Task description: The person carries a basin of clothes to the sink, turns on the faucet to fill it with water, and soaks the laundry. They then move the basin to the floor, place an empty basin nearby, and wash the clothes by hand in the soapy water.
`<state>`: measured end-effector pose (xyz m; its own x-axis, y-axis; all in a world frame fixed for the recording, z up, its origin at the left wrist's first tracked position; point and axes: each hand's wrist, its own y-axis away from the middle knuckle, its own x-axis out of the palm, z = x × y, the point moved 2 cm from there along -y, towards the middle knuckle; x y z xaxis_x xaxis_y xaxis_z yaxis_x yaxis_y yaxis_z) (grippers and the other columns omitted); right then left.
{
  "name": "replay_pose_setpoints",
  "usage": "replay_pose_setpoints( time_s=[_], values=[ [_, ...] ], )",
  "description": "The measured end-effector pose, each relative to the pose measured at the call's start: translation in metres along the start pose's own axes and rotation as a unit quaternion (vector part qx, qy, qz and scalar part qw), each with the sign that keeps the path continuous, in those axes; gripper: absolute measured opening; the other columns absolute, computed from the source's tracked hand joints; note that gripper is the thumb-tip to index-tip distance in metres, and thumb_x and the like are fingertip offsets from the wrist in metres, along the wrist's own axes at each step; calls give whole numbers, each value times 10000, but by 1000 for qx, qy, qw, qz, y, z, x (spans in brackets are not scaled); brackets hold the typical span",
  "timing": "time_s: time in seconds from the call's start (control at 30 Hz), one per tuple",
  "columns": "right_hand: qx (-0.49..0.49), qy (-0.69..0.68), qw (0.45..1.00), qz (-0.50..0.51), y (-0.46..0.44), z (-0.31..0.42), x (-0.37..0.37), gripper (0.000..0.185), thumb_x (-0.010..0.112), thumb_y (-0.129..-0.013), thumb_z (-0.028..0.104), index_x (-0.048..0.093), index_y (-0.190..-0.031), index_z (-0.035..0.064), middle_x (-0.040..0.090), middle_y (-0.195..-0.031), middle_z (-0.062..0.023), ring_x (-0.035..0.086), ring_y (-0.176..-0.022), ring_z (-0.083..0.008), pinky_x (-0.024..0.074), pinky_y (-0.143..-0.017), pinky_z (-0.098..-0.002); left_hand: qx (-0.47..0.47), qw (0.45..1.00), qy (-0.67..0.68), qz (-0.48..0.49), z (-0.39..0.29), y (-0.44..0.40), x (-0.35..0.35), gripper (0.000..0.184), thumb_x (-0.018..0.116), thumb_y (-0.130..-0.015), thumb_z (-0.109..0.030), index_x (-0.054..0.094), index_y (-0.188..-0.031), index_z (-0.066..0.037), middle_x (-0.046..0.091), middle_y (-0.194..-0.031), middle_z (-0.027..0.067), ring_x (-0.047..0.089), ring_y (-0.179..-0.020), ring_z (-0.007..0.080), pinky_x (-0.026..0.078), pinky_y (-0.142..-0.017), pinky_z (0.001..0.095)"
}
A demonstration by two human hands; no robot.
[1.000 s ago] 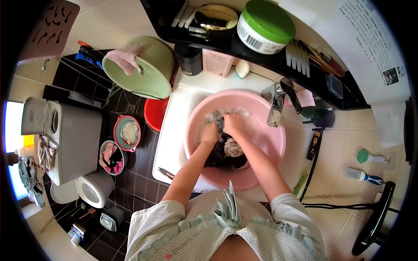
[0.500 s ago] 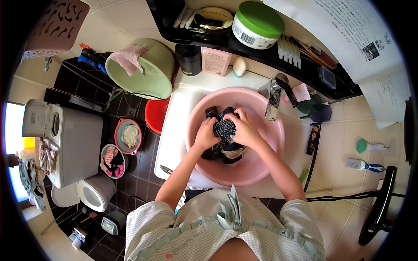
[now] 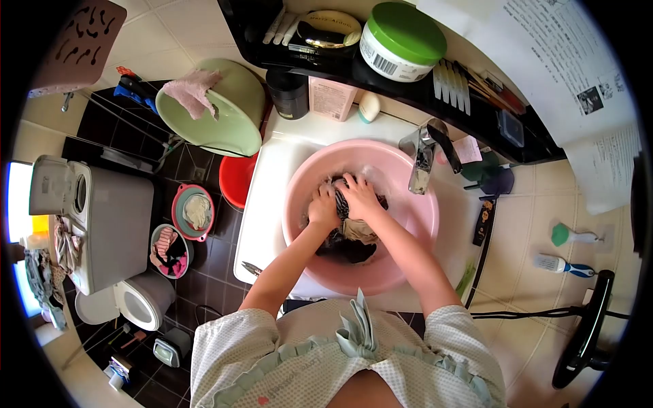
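Observation:
A pink basin point(image 3: 416, 234) sits in the white sink, and water splashes around the cloth inside it. Both hands are down in the basin on a dark garment with a pale pattern point(image 3: 341, 204). My left hand point(image 3: 324, 208) grips its left side, fingers curled into the fabric. Beside it, almost touching, my right hand point(image 3: 359, 198) clutches the top of the same bundle. Beige fabric point(image 3: 359, 231) and a black piece point(image 3: 354, 251) show below the hands. Whether these belong to one garment I cannot tell.
A faucet point(image 3: 423, 160) reaches over the basin's right rim. Behind the sink runs a black shelf point(image 3: 326, 64) with a green-lidded tub point(image 3: 401, 44). A pale green basin point(image 3: 235, 112), a red bucket point(image 3: 237, 180) and two small basins of laundry stand left.
Both hands have pushed the dark garment down into the basin, and splashing water now shows around it. More beige fabric is exposed below the hands. The whole view has shifted slightly.

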<state>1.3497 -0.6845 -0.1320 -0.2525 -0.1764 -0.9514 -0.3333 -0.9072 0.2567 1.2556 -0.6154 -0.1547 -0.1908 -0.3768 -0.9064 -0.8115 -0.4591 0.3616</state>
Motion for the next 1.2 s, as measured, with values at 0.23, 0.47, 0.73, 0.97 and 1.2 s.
replay_pose_setpoints(
  time_s=[0.23,0.47,0.73,0.97,1.2],
  values=[
    [92,-85,991,-46,-13,-1,21,460,585,-624,17,627,-1049,187,601,-992,-122,624,-820,-323,506,-710,-419,-13,987,158,-21,19,-10,26,311,646,-593,-116,623,-888,-21,641,-826,183,635,-808,330,516,-755,397],
    [195,-347,917,-12,-16,-26,38,376,567,-635,11,642,-979,143,646,-785,-122,624,-769,-260,477,-685,-328,-74,953,293,-19,17,-10,6,423,674,-574,-146,612,-989,-95,635,-957,139,603,-903,324,478,-809,412],
    [114,-242,948,-173,57,-8,-33,587,708,-592,121,484,-1132,170,438,-1131,-143,448,-1075,-357,399,-861,-444,23,963,217,-156,20,33,-15,657,673,-589,-109,436,-1200,-160,383,-1211,142,355,-1151,355,357,-921,475],
    [162,-28,985,54,105,32,7,678,775,-587,261,431,-1163,169,413,-1138,-135,441,-1014,-384,471,-751,-442,173,980,-91,-48,2,76,-28,650,740,-572,-224,487,-1171,-204,376,-1243,85,357,-1166,307,382,-872,472],
    [210,9,977,23,88,36,52,233,694,-617,163,669,-841,104,633,-815,-127,627,-708,-322,524,-661,-394,163,970,-176,-44,-1,59,-1,621,759,-554,-233,515,-1121,-169,374,-1226,103,413,-1079,343,485,-747,438]
  ],
)
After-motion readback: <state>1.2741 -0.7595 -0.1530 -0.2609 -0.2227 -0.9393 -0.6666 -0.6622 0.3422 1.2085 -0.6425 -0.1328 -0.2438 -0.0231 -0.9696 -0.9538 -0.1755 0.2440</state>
